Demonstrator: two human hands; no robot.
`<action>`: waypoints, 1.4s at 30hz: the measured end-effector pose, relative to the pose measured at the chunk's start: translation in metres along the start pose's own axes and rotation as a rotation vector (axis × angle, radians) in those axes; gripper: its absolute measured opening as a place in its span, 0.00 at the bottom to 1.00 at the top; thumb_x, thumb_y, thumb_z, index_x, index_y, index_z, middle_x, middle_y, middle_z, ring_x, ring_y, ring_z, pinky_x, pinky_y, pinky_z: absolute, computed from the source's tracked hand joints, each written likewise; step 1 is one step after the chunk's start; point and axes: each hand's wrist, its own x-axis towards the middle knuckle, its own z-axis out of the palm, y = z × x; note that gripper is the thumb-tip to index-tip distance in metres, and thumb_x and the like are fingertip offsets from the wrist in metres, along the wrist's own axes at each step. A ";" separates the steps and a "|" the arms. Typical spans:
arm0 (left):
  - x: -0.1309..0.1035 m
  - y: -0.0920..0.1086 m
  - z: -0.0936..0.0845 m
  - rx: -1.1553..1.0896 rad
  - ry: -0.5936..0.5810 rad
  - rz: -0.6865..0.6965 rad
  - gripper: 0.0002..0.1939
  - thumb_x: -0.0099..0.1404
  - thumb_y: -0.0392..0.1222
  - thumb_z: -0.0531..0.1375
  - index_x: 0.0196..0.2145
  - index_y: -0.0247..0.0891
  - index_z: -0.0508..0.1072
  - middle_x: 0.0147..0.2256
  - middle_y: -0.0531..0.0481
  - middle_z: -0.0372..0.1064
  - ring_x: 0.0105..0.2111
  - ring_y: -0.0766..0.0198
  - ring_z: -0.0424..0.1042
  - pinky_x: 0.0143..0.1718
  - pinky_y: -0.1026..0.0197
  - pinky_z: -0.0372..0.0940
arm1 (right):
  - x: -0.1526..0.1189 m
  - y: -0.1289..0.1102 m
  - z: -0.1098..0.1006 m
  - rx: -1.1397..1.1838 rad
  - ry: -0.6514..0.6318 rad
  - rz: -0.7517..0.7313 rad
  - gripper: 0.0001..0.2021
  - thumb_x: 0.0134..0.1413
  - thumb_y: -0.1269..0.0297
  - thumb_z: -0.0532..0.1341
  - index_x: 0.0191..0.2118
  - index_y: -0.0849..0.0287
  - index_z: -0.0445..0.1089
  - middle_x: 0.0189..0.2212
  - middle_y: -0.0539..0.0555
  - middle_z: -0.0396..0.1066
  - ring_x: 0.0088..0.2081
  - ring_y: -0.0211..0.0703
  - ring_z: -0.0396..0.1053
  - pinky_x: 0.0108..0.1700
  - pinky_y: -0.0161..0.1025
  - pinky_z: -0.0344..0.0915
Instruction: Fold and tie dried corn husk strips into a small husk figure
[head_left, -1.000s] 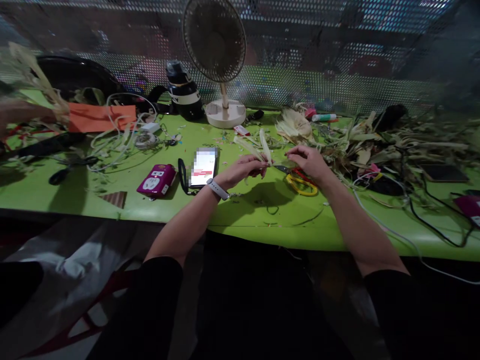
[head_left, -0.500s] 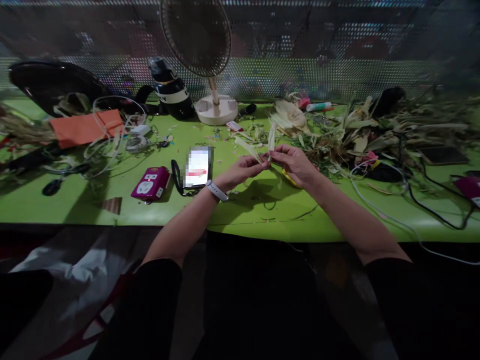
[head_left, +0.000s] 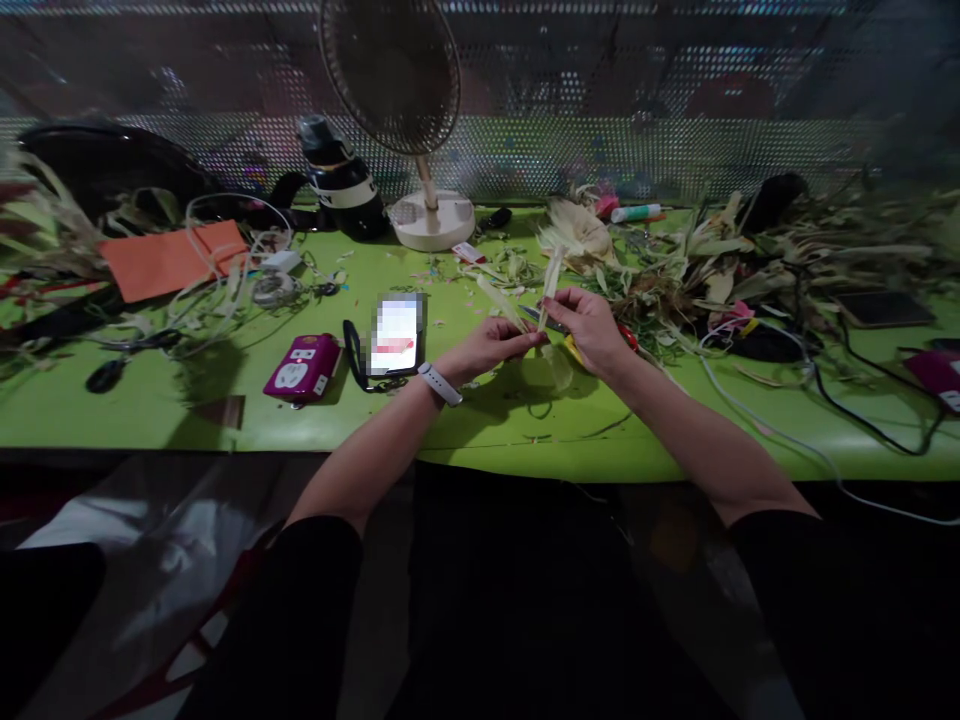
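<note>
Pale strips of corn husk [head_left: 552,275] meet between my two hands, above the green table. My left hand [head_left: 499,345], with a white band at the wrist, pinches the strips at their joined lower part. From the right, my right hand [head_left: 585,320] grips the upright strip between thumb and fingers. One strip leans up to the left, and another piece hangs below the fingertips. Partly hidden behind my right hand lie scissors [head_left: 572,350] with red and yellow handles, their blades showing between the hands.
A phone [head_left: 396,332] and a purple power socket block [head_left: 302,368] lie left of my hands. Behind stand a fan [head_left: 433,225] and a dark bottle [head_left: 349,190]. Heaped dry husks [head_left: 720,260] and cables cover the right side; an orange sheet [head_left: 176,260] lies left.
My right hand has shifted slightly up and right, uncovering more of the scissors. A husk piece now hangs visibly below my fingers. At far left, pale husks have come into view.
</note>
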 end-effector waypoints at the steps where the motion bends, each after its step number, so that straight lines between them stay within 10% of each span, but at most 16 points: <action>1: 0.000 0.000 0.000 -0.041 0.005 -0.011 0.15 0.59 0.50 0.68 0.28 0.33 0.78 0.21 0.53 0.68 0.21 0.73 0.60 0.25 0.66 0.53 | 0.002 -0.002 -0.003 -0.005 -0.007 0.004 0.23 0.37 0.44 0.74 0.28 0.56 0.68 0.27 0.48 0.70 0.30 0.36 0.67 0.38 0.38 0.69; 17: 0.000 0.001 -0.001 -0.107 0.096 0.119 0.16 0.56 0.53 0.69 0.29 0.36 0.79 0.23 0.55 0.68 0.23 0.74 0.60 0.27 0.67 0.56 | 0.010 0.000 -0.017 -0.261 0.087 -0.156 0.23 0.46 0.45 0.69 0.45 0.54 0.70 0.45 0.55 0.73 0.50 0.49 0.69 0.56 0.51 0.66; 23: 0.000 -0.002 0.000 -0.058 -0.043 0.101 0.14 0.57 0.50 0.68 0.30 0.35 0.79 0.30 0.50 0.74 0.32 0.68 0.69 0.39 0.62 0.64 | -0.002 -0.015 -0.013 -0.432 -0.209 -0.197 0.24 0.49 0.36 0.64 0.36 0.53 0.79 0.54 0.57 0.71 0.64 0.58 0.59 0.68 0.59 0.48; 32: -0.004 0.003 0.004 -0.014 -0.172 0.039 0.17 0.57 0.53 0.69 0.27 0.33 0.78 0.22 0.54 0.65 0.23 0.73 0.58 0.27 0.66 0.54 | -0.013 -0.009 0.005 -0.041 -0.263 0.006 0.23 0.37 0.41 0.73 0.29 0.57 0.73 0.30 0.50 0.72 0.37 0.43 0.71 0.50 0.46 0.68; 42: -0.004 0.002 0.007 -0.070 -0.214 -0.040 0.19 0.54 0.55 0.70 0.25 0.33 0.77 0.19 0.55 0.63 0.20 0.74 0.58 0.22 0.66 0.50 | -0.009 -0.010 0.004 -0.143 -0.177 -0.050 0.25 0.40 0.37 0.69 0.29 0.56 0.74 0.32 0.52 0.72 0.39 0.44 0.70 0.46 0.44 0.67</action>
